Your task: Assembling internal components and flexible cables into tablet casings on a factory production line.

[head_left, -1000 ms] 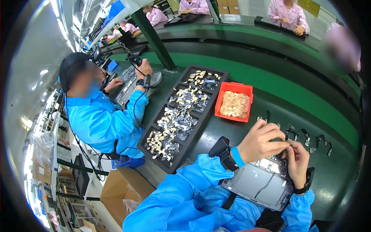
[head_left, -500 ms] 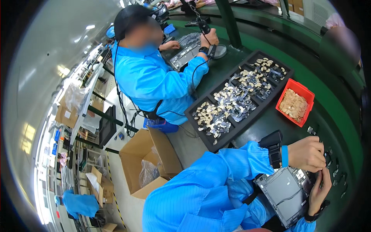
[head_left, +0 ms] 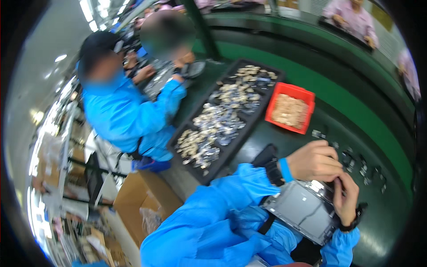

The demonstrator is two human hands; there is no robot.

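Note:
A flat, opened electronic device (head_left: 302,209), with a large grey panel and a dark cable across it, lies tilted close to my body. My left hand (head_left: 315,162), with a blue band at the wrist, reaches over its far edge with fingers curled and pinched. My right hand (head_left: 347,196) is at the far right corner, thumb and fingers bent together and touching the left fingertips. Whatever sits between the fingers is hidden and blurred. Several small dark and silvery parts (head_left: 349,160) lie on the green bench just beyond my hands.
A red bin (head_left: 287,127) of tan pieces stands beyond my left hand. Left of it is a black divided tray (head_left: 226,153) heaped with small parts. A co-worker in a blue smock (head_left: 129,115) works farther left. An open cardboard box (head_left: 138,191) stands below the bench.
The whole view has swung, so the scene sits farther left and people in pink show at the far right. Both hands keep nearly the same pose at the device's edge.

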